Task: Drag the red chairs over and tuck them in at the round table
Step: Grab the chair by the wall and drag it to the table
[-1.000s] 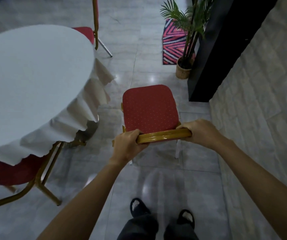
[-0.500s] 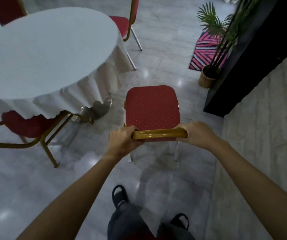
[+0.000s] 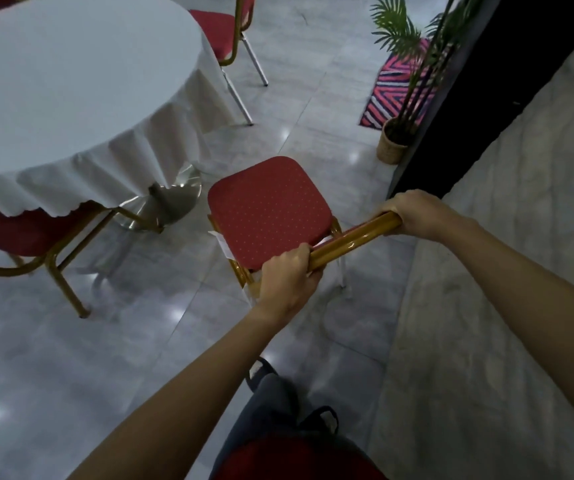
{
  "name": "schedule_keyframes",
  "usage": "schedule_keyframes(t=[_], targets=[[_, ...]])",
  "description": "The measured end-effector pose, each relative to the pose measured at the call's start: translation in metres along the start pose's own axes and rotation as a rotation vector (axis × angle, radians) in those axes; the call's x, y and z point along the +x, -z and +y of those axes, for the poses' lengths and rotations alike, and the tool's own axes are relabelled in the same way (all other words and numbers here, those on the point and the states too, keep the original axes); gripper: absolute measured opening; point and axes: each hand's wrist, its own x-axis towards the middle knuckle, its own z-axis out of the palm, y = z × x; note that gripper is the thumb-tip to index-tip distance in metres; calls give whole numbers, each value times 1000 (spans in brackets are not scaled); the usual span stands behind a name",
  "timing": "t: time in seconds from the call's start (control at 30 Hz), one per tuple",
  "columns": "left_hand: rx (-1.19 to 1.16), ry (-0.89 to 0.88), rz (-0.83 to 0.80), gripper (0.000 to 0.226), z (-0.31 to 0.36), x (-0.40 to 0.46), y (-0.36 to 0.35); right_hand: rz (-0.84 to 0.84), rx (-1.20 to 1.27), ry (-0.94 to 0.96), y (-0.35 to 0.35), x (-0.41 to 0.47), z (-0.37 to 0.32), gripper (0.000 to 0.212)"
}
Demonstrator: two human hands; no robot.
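Observation:
A red chair (image 3: pixel 268 209) with a dotted seat and gold frame stands on the tiled floor in front of me, just right of the round table (image 3: pixel 71 81), which is draped in a white cloth. My left hand (image 3: pixel 287 277) grips the left end of the chair's gold top rail (image 3: pixel 351 242). My right hand (image 3: pixel 413 213) grips the right end of that rail. The seat points up and left, toward the table's metal base (image 3: pixel 166 206). Its legs are mostly hidden under the seat.
Another red chair (image 3: pixel 19 230) is tucked under the table's near left side, and a third red chair (image 3: pixel 223 32) stands at its far side. A potted palm (image 3: pixel 396 133) and striped rug (image 3: pixel 396 88) sit at the right by a black panel (image 3: pixel 486 91). A stone wall (image 3: pixel 521 237) runs along the right.
The chair has turned anticlockwise so its seat now angles toward the table, and the rail sits tilted. The view has shifted, showing more of the table and floor at left.

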Motion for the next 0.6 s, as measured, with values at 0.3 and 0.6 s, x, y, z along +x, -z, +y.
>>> schedule_keyframes(t=[0.3,0.6], targets=[[-146,-169,-174,21,62,58,-43,10,-187,-43,15,6,93,24],[-370,-101,-192,24,110,94,-82,93,-139,-84,21,12,157,35]])
